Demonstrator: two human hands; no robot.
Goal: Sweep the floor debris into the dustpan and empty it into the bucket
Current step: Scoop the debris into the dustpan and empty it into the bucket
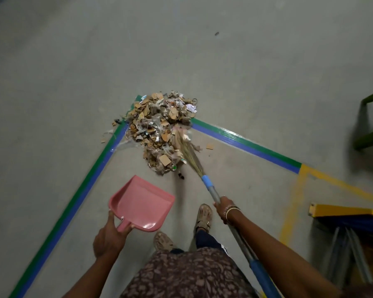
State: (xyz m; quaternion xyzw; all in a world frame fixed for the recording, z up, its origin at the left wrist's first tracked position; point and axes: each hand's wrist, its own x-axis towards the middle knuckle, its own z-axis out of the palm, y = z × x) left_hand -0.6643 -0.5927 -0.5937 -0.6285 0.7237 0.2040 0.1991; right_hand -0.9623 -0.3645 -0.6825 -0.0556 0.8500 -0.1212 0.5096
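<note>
Grey concrete floor [73,61], marked with green-and-blue tape [91,175], carries a heap of cardboard scraps and plastic bits [162,130] at the tape's corner. The right hand [224,209] grips the broom [211,190] by its shaft, bristles against the heap's near right side. The left hand [109,237] holds the pink dustpan [141,203] by its handle, near the heap but apart. Gathering looks done and loading begins. Next, the pan's lip should sit flat against the heap while the broom pushes debris in. No bucket shows.
</note>
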